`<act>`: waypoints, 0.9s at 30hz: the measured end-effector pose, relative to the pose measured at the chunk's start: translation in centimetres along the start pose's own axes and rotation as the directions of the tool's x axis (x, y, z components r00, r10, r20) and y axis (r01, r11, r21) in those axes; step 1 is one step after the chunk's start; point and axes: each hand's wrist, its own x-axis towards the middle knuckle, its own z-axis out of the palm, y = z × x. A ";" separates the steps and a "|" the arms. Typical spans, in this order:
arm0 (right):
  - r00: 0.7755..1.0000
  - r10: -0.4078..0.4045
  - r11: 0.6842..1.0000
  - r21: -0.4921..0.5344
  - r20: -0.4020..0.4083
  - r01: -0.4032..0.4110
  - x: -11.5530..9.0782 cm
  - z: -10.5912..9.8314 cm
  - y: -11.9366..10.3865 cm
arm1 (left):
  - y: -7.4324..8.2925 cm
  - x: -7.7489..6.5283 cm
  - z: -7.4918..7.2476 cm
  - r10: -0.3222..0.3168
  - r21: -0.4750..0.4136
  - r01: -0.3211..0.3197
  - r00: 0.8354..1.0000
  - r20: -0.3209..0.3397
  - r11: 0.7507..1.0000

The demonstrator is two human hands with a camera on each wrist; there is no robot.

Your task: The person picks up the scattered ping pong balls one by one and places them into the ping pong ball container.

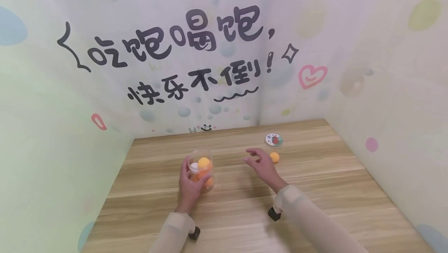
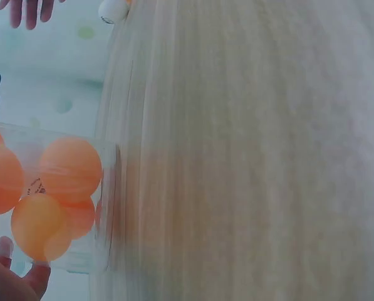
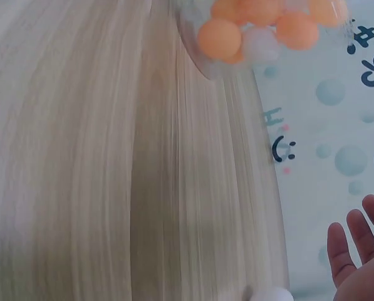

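Note:
My left hand point(image 1: 190, 190) grips a clear plastic jar point(image 1: 200, 151) that stands on the table, with the thumb on its near side. Several orange balls point(image 1: 204, 163) and some white ones point(image 1: 194, 167) fill it; they look like ping-pong balls. To the right, my right hand point(image 1: 265, 170) hovers above the table, holding nothing, its fingers spread and slightly bent. An orange ball point(image 1: 275, 157) lies just beyond that hand, partly covered by it. The left wrist view also shows a loose white ball point(image 2: 114, 10), which the right hand hides from the head view.
A round printed disc point(image 1: 273, 140), perhaps a lid, lies near the back of the wooden table point(image 1: 231, 214). Printed fabric walls point(image 1: 217, 105) enclose the table at the back and on both sides. Small black devices point(image 1: 274, 214) are strapped at both wrists.

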 end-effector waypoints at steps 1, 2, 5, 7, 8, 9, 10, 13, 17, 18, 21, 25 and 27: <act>1.000 0.001 1.000 -0.006 -0.004 -0.001 0.1 -0.3 0.2 | 0.0 0.0 0.0 -0.017 -0.010 0.017 1.000 -0.002 1.000; 1.000 0.000 1.000 -0.009 -0.010 0.000 0.2 -0.6 0.4 | -0.1 0.0 0.0 -0.025 -0.021 0.025 1.000 -0.006 0.999; 1.000 -0.002 0.999 -0.044 -0.027 0.001 0.4 -1.5 1.1 | -0.2 0.0 -0.1 -0.026 -0.050 0.026 1.000 -0.015 0.998; 0.999 0.004 0.998 -0.065 -0.034 -0.006 0.6 -2.0 1.5 | -0.2 0.1 -0.1 -0.018 -0.058 0.017 1.000 -0.020 0.998; 0.999 0.013 0.997 -0.077 -0.039 -0.016 0.6 -2.3 1.7 | -0.2 0.1 -0.1 -0.014 -0.061 0.013 1.000 -0.021 0.998; 0.999 0.021 0.996 -0.090 -0.041 -0.025 0.7 -2.6 1.9 | -0.2 0.1 -0.1 -0.011 -0.062 0.009 1.000 -0.021 0.998; 0.999 0.024 0.994 -0.105 -0.042 -0.028 0.7 -2.8 2.1 | -0.3 0.1 -0.1 -0.007 -0.061 0.005 1.000 -0.021 0.998; 0.998 0.033 0.988 -0.149 -0.057 -0.041 0.8 -3.7 2.7 | -0.3 0.1 -0.1 0.001 -0.054 -0.002 1.000 -0.021 0.999; 0.997 0.032 0.978 -0.206 -0.074 -0.046 0.9 -4.7 3.5 | -0.3 0.0 -0.1 0.000 -0.053 -0.001 1.000 -0.020 0.999; 0.997 0.030 0.976 -0.214 -0.077 -0.046 0.9 -5.0 3.6 | -0.3 0.0 -0.1 -0.003 -0.055 0.002 1.000 -0.018 0.998; 0.997 0.022 0.970 -0.240 -0.077 -0.040 0.8 -5.6 4.1 | -0.4 0.0 -0.2 -0.015 -0.066 0.014 1.000 -0.009 0.998; 0.996 0.029 0.962 -0.269 -0.081 -0.050 0.8 -6.2 4.9 | -0.4 0.0 -0.2 -0.021 -0.081 0.022 1.000 0.012 0.996; 0.996 0.050 0.958 -0.279 -0.077 -0.070 0.8 -6.4 5.2 | -0.5 -0.1 -0.2 -0.022 -0.085 0.023 1.000 0.017 0.996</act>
